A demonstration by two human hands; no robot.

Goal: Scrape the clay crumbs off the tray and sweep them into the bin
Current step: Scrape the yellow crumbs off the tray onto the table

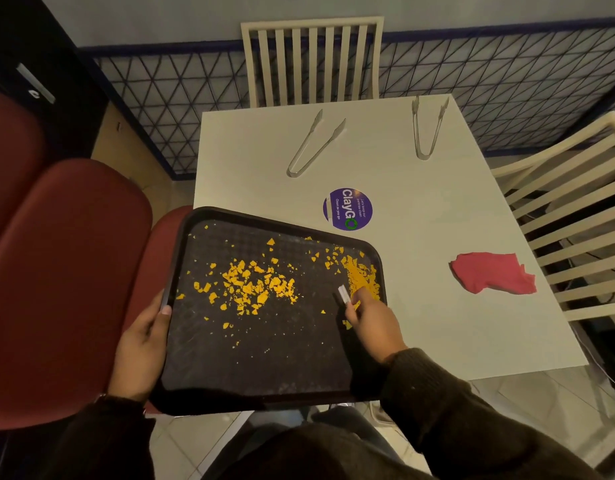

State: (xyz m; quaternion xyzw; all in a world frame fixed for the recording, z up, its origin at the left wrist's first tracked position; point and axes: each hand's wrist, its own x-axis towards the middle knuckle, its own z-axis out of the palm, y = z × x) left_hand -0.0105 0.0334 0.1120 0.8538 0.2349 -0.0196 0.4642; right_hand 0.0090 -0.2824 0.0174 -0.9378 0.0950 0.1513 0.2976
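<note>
Head view, roughly mid-task by the look of it. Partly gathered: dense heap (363, 275) of orange chips pushed against right rim of tray (264, 368). Not yet swept: wide loose scatter of clay crumbs (250, 285) across centre and left, plus fine specks toward near edge. Nothing tipped out as far as visible; bin not in view. Left to do, as a judgement: pull centre scatter together, then sweep the lot off the tray.

Grip: left hand (140, 344) clamped on left rim, thumb over the lip, fingers underneath and hidden. Grip: right hand (372, 327) pinching small white scraper (344, 294), fingers curled round it, tip down on tray surface just beside the heap.

Tray dark, textured, round-cornered, scuffed and dusty; held over near-left corner of white table (420, 220), partly overhanging. Crumbs flat, flaky, bright orange-yellow, chips down to dust.
</note>
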